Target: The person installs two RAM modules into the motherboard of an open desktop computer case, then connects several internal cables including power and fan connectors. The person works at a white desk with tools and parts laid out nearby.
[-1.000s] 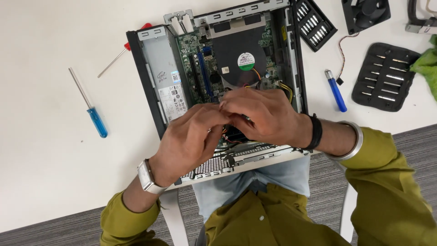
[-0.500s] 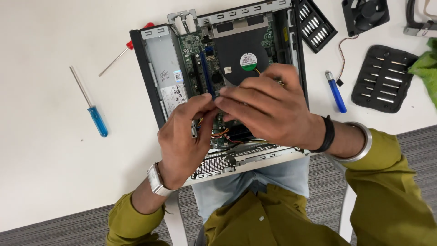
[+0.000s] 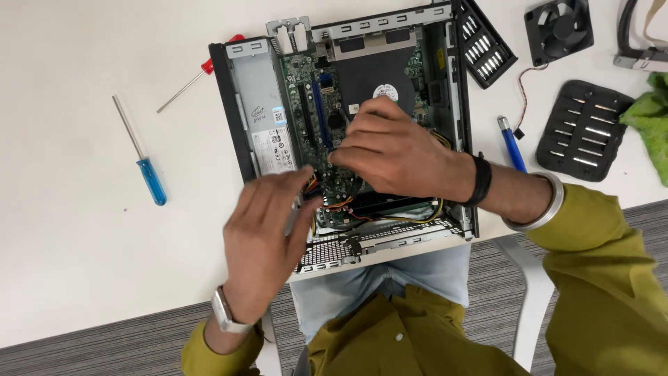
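Note:
An open small desktop computer case [image 3: 236,118] lies on the white table [image 3: 83,257] in front of me. Its green motherboard [image 3: 306,90] and black cooler [image 3: 376,69] are exposed. My right hand [image 3: 396,150] is inside the case, fingers curled down onto the board beside the blue slot [image 3: 319,104]; what the fingertips pinch is hidden. My left hand [image 3: 261,237] is blurred, fingers spread, over the case's near left corner next to the coloured cables [image 3: 341,205]. It holds nothing I can make out.
A blue-handled screwdriver [image 3: 142,163] and a red-handled one [image 3: 198,76] lie left of the case. To the right are a blue driver handle [image 3: 511,146], two black bit holders [image 3: 588,132], a loose fan [image 3: 560,28] and a green cloth [image 3: 650,118].
My two hands were together over the board's near end. The left hand has pulled back toward me and opened; the right hand has moved farther in toward the cooler.

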